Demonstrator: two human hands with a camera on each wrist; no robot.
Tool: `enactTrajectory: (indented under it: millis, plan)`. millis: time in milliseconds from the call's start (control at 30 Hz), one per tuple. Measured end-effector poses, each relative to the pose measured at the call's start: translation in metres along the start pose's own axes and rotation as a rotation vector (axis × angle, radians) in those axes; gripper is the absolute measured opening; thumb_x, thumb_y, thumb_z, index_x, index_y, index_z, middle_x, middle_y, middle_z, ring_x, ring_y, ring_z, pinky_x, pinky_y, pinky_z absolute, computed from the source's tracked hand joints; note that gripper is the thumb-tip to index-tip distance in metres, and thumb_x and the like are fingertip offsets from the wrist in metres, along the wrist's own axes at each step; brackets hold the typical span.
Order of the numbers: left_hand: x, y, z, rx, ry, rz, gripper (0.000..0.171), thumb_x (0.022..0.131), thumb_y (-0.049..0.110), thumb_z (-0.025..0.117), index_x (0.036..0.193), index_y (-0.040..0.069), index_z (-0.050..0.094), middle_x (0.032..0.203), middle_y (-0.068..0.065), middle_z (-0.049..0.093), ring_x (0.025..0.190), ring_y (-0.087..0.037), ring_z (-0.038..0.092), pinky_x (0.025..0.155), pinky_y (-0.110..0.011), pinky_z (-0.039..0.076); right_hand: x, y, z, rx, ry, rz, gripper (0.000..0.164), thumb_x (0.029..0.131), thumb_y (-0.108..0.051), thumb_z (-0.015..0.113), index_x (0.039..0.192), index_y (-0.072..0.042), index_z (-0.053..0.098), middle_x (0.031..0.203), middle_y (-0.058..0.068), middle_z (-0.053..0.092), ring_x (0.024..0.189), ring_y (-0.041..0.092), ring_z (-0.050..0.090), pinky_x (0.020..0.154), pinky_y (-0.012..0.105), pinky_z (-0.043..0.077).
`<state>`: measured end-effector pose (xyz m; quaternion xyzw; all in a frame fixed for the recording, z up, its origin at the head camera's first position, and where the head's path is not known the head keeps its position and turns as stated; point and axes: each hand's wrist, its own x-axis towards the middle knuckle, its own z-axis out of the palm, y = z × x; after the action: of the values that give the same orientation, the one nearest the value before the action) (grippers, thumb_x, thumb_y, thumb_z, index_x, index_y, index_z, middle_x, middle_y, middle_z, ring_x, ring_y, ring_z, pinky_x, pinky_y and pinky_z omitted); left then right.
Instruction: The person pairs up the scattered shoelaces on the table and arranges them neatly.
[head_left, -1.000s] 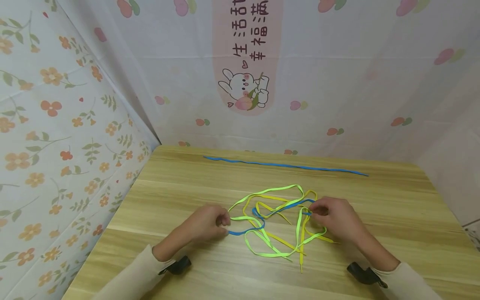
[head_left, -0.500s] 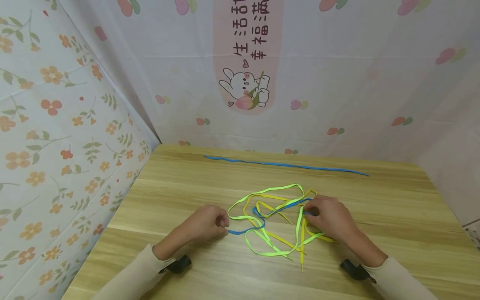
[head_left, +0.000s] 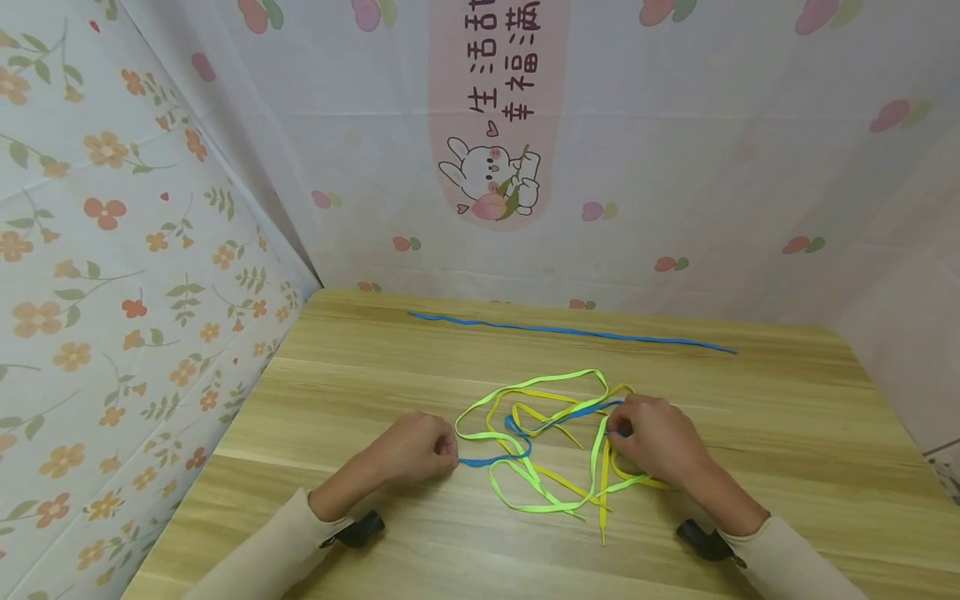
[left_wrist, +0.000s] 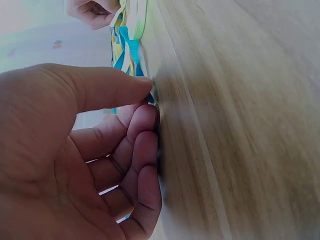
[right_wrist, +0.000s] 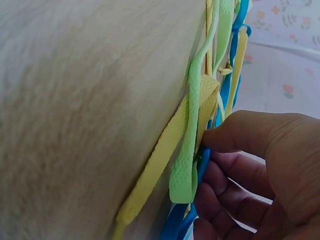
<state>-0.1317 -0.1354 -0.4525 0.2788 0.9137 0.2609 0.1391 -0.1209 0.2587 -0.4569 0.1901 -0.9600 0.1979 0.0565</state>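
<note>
A tangle of flat shoelaces lies mid-table in the head view: a blue shoelace (head_left: 487,462), a neon green shoelace (head_left: 551,377) and yellow shoelace pieces (head_left: 603,508). At the tangle's left, my left hand (head_left: 416,448) pinches the blue shoelace's end between thumb and forefinger, low over the wood. On the right side, my right hand (head_left: 663,437) pinches the blue shoelace with thumb and fingers. The right wrist view shows a green loop (right_wrist: 185,175) and a yellow strand (right_wrist: 155,175) crossing beside that thumb. The right fingers hide part of the tangle.
Another blue shoelace (head_left: 570,331) is stretched out near the back edge of the wooden table (head_left: 352,367). Patterned cloth curtains (head_left: 337,167) stand behind the table and on its left. Black wrist cameras (head_left: 360,530) sit at both sleeves.
My right hand has shifted a little to the left along the tangle, covering more of the laces. My left hand stays nearly in place, and the far blue shoelace has not moved.
</note>
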Motion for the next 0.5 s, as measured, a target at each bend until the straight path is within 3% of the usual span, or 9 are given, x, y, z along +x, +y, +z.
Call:
enactTrajectory:
  millis: [333,500]
  plan:
    - [0.000,-0.005,-0.001,-0.059,0.024,0.020,0.014,0.090,0.008,0.075,0.082,0.019,0.071,0.072,0.014,0.060,0.068,-0.004,0.054,0.065,-0.026,0.048,-0.001,0.007,-0.006,0.055,0.014,0.003,0.024,0.086,-0.002,0.084,0.079,-0.022,0.072,0.077,-0.016,0.063,0.070,0.004,0.055,0.065,0.029,0.051]
    - [-0.002,-0.008,-0.002,-0.135,0.041,0.046,0.005,0.092,0.010,0.077,0.088,0.013,0.077,0.078,0.014,0.066,0.072,-0.001,0.058,0.068,-0.024,0.053,-0.003,0.011,-0.018,0.136,-0.038,-0.011,0.022,0.090,0.000,0.082,0.087,-0.020,0.075,0.081,-0.017,0.066,0.075,0.002,0.060,0.068,0.028,0.056]
